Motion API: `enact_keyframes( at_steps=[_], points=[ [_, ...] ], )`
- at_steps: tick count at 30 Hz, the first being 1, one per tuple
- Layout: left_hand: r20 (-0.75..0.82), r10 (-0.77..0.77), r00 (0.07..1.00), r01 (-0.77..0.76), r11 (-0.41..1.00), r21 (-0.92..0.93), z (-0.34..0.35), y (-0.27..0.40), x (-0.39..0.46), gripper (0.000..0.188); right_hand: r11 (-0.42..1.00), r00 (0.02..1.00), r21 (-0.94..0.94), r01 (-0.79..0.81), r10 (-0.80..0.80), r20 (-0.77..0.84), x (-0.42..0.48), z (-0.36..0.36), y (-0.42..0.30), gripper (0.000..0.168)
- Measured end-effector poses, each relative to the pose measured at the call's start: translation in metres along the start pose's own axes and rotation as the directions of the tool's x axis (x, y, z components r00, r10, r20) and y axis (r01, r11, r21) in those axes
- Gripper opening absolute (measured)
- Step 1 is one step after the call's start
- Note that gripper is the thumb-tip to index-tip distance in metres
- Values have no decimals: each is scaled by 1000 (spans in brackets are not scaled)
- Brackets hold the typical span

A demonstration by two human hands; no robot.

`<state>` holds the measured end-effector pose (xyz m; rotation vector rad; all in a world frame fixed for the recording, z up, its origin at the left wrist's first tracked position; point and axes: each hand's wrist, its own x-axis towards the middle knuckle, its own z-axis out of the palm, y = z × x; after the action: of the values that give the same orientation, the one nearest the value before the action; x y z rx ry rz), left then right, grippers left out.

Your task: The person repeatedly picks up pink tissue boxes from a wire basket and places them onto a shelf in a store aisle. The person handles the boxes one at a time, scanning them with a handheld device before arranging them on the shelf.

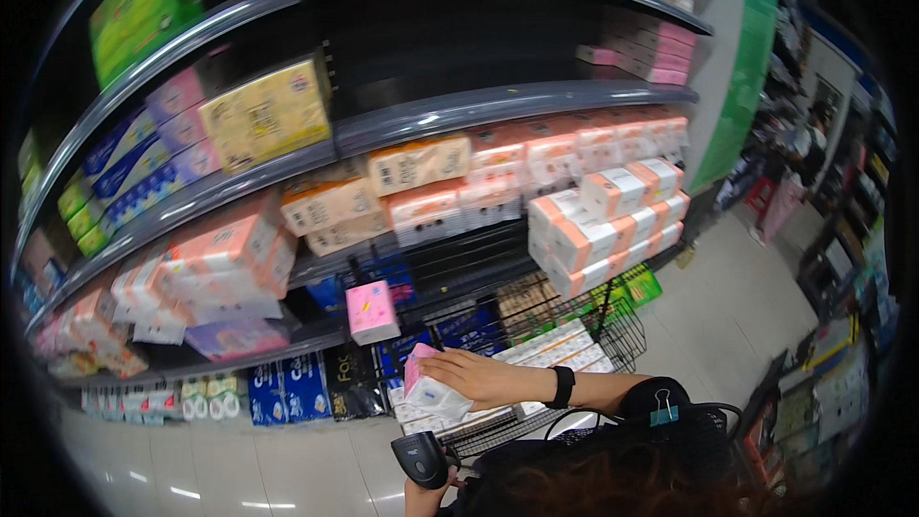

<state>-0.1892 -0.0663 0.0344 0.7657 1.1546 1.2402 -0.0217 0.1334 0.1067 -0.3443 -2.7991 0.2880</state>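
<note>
My left hand [423, 497] is closed around the handle of a black handheld barcode scanner [422, 461], low in the head view. To its upper right, my right hand [459, 375], with a black band on the wrist, grips a pink-and-white tissue pack [429, 386] over a black wire cart [495, 438]. Long white packs [553, 359] lie in the cart. Just beyond the gripped pack, a similar pink-and-white pack [372, 312] sits near the shelf edge. A stack of orange-and-white tissue packs [610, 230] stands at the cart's far right side.
Shelves [431, 118] curve across the view, holding orange-and-white tissue packs [427, 212], a yellow pack [267, 115] and pink boxes [657, 50]. Blue packages [291, 388] stand under the lowest shelf. Tiled floor [711, 301] shows at right, with another person [808, 143] farther off.
</note>
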Motion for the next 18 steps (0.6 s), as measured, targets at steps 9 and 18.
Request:
enact_keyframes(
  at_steps=[9,18],
  points=[
    [90,13,996,-12,1000,-15,50,-24,53,48,916,915,184,-356,382,-133,-138,-68,-20,84],
    [-86,61,994,-77,979,-187,225,-51,40,49,790,728,187,-584,611,-310,-335,-108,-62,81]
  ],
)
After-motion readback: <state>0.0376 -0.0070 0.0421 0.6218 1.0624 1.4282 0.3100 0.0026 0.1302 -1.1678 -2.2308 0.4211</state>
